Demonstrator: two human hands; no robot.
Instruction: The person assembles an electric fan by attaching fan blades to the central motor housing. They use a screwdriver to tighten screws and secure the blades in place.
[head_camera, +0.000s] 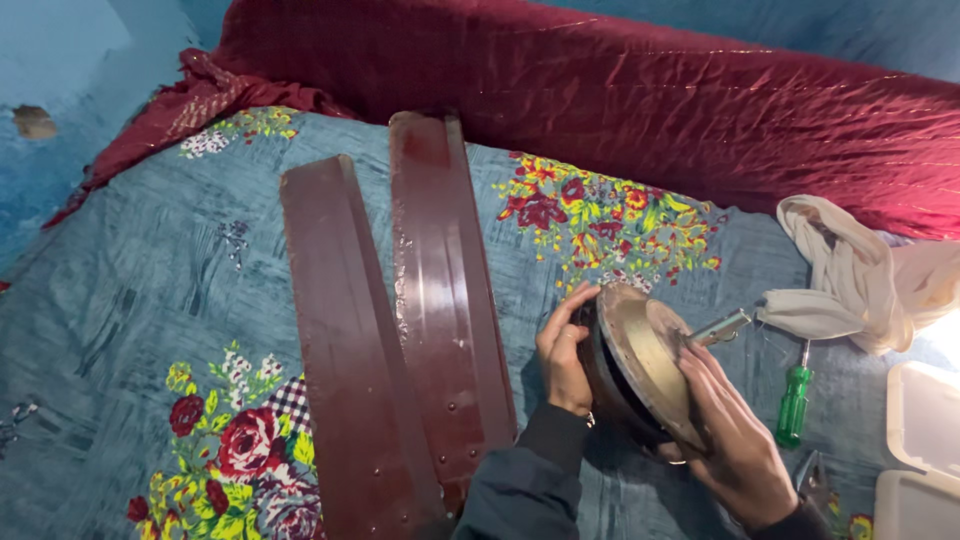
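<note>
- Gripping from both sides, the two hands hold a round fan motor housing (640, 365) tilted on its edge over the flowered blue bedspread (150, 300), its gold flat face turned up and to the right.
- The right hand (735, 440) lies nearest the camera, fingers stretched flat along the gold face and lower rim, palm pressing rather than pinching.
- The left hand (562, 352) sits on the far-left side of the housing, fingers curled over the dark rim, thumb toward the top; its sleeve (520, 470) runs down to the bottom edge of the view.
- The housing lies between the hands, touching both; its disc plane leans so the axle line points up-right, where a small metal bracket (722, 326) sticks out past the rim.
- Just right of the right hand, a green-handled screwdriver (795, 405) stands apart on the cloth, and a white plastic box (925, 440) lies at the frame edge.
- Left of the left hand, two long brown fan blades (400, 330) lie side by side, long axes running away from the person.
- Farther off, a crumpled white cloth (860, 275) and a maroon blanket (620, 90) line the back.
</note>
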